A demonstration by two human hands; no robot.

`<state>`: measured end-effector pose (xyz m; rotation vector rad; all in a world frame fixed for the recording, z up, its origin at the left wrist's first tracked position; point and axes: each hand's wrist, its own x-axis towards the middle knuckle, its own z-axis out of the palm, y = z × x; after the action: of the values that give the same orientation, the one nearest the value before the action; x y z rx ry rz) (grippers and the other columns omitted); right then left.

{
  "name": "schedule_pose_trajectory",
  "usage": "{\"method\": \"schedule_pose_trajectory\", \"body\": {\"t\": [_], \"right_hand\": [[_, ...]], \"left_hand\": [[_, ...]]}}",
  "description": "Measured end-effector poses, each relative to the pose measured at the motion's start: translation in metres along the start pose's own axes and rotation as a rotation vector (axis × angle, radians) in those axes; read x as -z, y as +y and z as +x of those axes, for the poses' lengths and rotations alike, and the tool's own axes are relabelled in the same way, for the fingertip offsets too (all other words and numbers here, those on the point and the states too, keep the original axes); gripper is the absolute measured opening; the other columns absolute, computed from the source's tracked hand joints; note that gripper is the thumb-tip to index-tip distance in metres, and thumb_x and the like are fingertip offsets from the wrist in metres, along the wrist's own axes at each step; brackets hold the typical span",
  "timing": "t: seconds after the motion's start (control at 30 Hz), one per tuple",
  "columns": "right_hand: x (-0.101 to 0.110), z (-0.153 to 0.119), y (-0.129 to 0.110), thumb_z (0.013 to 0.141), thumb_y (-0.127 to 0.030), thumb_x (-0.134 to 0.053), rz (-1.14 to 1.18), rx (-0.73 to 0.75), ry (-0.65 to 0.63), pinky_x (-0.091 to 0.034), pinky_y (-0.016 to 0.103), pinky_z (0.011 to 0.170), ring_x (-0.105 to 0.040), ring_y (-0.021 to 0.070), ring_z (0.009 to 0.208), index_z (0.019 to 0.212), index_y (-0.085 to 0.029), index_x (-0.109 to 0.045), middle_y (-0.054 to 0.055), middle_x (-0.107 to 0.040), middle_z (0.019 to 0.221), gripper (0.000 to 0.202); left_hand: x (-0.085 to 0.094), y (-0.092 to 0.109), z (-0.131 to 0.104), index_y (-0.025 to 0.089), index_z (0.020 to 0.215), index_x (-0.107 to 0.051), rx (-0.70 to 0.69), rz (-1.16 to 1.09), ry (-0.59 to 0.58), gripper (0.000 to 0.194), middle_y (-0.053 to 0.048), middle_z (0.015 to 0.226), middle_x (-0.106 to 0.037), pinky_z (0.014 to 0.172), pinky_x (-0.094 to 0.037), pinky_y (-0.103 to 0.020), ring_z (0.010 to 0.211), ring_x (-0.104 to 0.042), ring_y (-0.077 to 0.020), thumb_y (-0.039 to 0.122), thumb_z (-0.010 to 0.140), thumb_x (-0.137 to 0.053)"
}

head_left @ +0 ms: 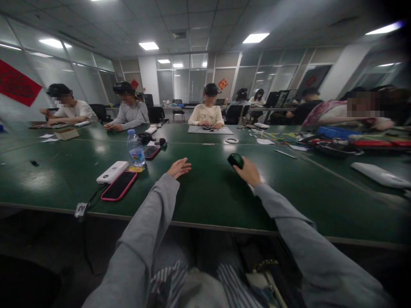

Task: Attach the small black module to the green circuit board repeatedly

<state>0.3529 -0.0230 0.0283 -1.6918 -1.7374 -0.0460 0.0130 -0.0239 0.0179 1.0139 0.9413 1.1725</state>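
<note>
My right hand (pixel 250 172) grips a small dark glossy object (pixel 235 161) just over the green table (pixel 205 196). Its kind cannot be made out; its top has a greenish sheen. My left hand (pixel 180 168) hangs above the table to the left, fingers apart and nothing in them. To the left of that hand stand a water bottle (pixel 136 149) with a blue cap and a small yellow item (pixel 136 169) at its foot. A white power bank (pixel 112 172) lies beside a phone with a pink edge (pixel 119 186).
Another phone (pixel 151 152) and dark gear (pixel 146 138) lie behind the bottle. A white ring (pixel 231 140), a thin stick (pixel 285 154) and a white long device (pixel 380 174) are farther right. Cables and a blue tray (pixel 338 131) sit at back right. Several people work across the table.
</note>
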Motion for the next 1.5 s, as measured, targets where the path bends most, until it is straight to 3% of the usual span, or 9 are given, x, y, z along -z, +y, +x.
{"method": "schedule_pose_trajectory", "body": {"t": [0.17,0.23,0.3,0.37,0.6,0.77,0.93,1.17,1.5], "right_hand": [[-0.073,-0.037,-0.142,0.084,-0.036,-0.051,0.125,0.265,-0.061,-0.040,0.038,0.096,-0.045,0.0263,0.114,0.136,-0.010,-0.034,0.015,-0.048,0.123,0.061],[-0.089,-0.052,-0.177,0.084,-0.034,-0.050,0.180,0.311,-0.070,-0.040,0.038,0.096,-0.045,0.0256,0.113,0.136,-0.010,-0.033,0.014,-0.048,0.120,0.059],[-0.097,-0.062,-0.196,0.083,-0.033,-0.051,0.227,0.327,-0.087,-0.041,0.038,0.095,-0.044,0.0251,0.111,0.134,-0.011,-0.033,0.014,-0.048,0.117,0.058],[-0.102,-0.065,-0.199,0.081,-0.033,-0.055,0.277,0.344,-0.100,-0.040,0.038,0.096,-0.043,0.0247,0.111,0.133,-0.012,-0.033,0.014,-0.047,0.117,0.061],[-0.112,-0.057,-0.180,0.068,-0.041,-0.071,0.488,0.331,-0.079,-0.034,0.041,0.101,-0.040,0.0251,0.113,0.131,-0.013,-0.037,0.014,-0.043,0.118,0.077],[-0.115,-0.053,-0.177,0.073,-0.047,-0.064,0.691,0.146,-0.189,-0.033,0.038,0.103,-0.042,0.0214,0.112,0.123,-0.015,-0.045,0.012,-0.042,0.116,0.063],[-0.113,-0.047,-0.171,0.078,-0.038,-0.058,0.911,-0.093,-0.298,-0.038,0.030,0.098,-0.047,0.0151,0.105,0.115,-0.015,-0.049,0.009,-0.042,0.115,0.045],[-0.102,-0.042,-0.164,0.075,-0.033,-0.062,1.160,-0.208,-0.396,-0.042,0.030,0.089,-0.052,0.0140,0.096,0.107,-0.014,-0.049,0.007,-0.053,0.104,0.040],[-0.103,-0.040,-0.163,0.068,-0.032,-0.068,1.243,-0.221,-0.466,-0.044,0.027,0.078,-0.054,0.0119,0.082,0.105,-0.016,-0.048,0.003,-0.056,0.091,0.045]], "left_hand": [[-0.010,-0.004,0.002,0.022,0.128,-0.037,0.028,-0.071,0.006,0.071,-0.013,0.111,-0.059,0.078,-0.049,-0.032,0.083,-0.065,-0.0176,0.048,0.070,-0.068],[-0.010,-0.006,0.007,0.021,0.128,-0.033,-0.055,-0.144,0.105,0.074,-0.011,0.108,-0.060,0.079,-0.049,-0.030,0.083,-0.064,-0.0158,0.039,0.068,-0.073],[-0.006,-0.009,0.012,0.019,0.127,-0.032,-0.096,-0.179,0.227,0.079,-0.009,0.104,-0.060,0.079,-0.049,-0.029,0.082,-0.063,-0.0147,0.030,0.063,-0.078],[-0.002,-0.011,0.015,0.016,0.122,-0.037,-0.103,-0.177,0.286,0.074,-0.008,0.097,-0.061,0.079,-0.050,-0.028,0.079,-0.063,-0.0143,0.027,0.061,-0.079],[0.000,-0.010,0.014,0.014,0.108,-0.048,-0.070,-0.191,0.253,0.053,-0.006,0.085,-0.062,0.075,-0.052,-0.032,0.073,-0.064,-0.0156,0.022,0.064,-0.077],[0.001,-0.008,0.012,0.016,0.111,-0.047,-0.087,-0.236,0.179,0.058,-0.005,0.085,-0.062,0.072,-0.053,-0.036,0.071,-0.064,-0.0172,0.020,0.062,-0.078],[-0.001,-0.004,0.005,0.021,0.118,-0.043,-0.084,-0.243,0.090,0.075,-0.005,0.091,-0.062,0.073,-0.052,-0.037,0.076,-0.065,-0.0181,0.010,0.055,-0.080],[-0.002,-0.005,0.003,0.019,0.117,-0.044,-0.107,-0.218,0.027,0.073,-0.008,0.096,-0.064,0.077,-0.051,-0.042,0.082,-0.065,-0.0210,0.008,0.054,-0.079],[-0.003,0.002,-0.001,0.017,0.106,-0.051,-0.099,-0.279,-0.036,0.050,-0.009,0.096,-0.066,0.080,-0.050,-0.043,0.087,-0.065,-0.0231,0.015,0.062,-0.075]]}}
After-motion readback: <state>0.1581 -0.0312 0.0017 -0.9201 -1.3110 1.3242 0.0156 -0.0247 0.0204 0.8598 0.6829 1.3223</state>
